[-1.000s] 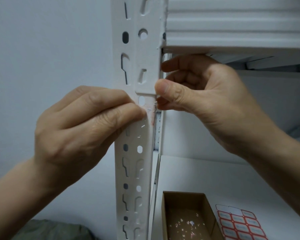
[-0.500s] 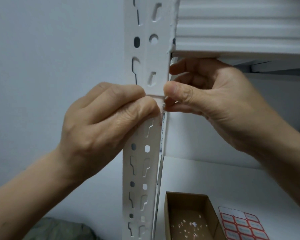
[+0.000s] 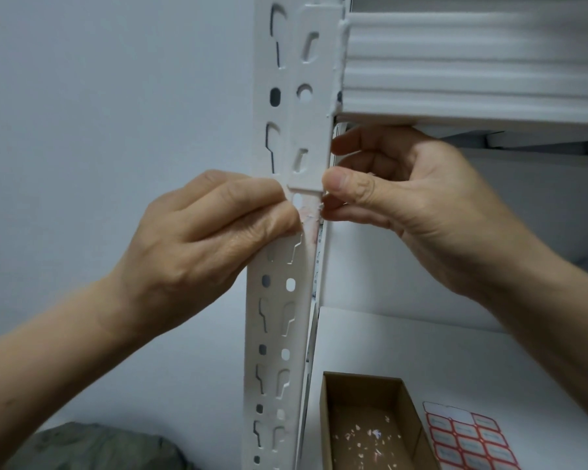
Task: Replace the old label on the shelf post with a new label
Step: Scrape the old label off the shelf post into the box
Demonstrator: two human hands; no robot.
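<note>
A white slotted metal shelf post (image 3: pixel 279 317) runs up the middle of the view. Just below a joint plate, a torn pinkish scrap of the old label (image 3: pixel 310 217) clings to the post's front and right edge. My left hand (image 3: pixel 197 245) presses against the post from the left, its fingertips on the scrap. My right hand (image 3: pixel 411 201) comes from the right, with thumb and forefinger pinched at the post's edge beside the scrap. Whether they grip a piece of label is hidden. A sheet of new red-bordered labels (image 3: pixel 469 439) lies on the lower shelf.
An open cardboard box (image 3: pixel 367 432) with several small paper flakes inside stands on the white lower shelf (image 3: pixel 421 351). A ribbed white upper shelf (image 3: pixel 472 62) overhangs my right hand. A plain wall lies to the left, and dark green cloth (image 3: pixel 92 449) at the bottom left.
The view has shifted so the post sits further right and lower. My left fingertips moved slightly down the post, uncovering the pinkish scrap. My right pinch stayed at the post's edge.
</note>
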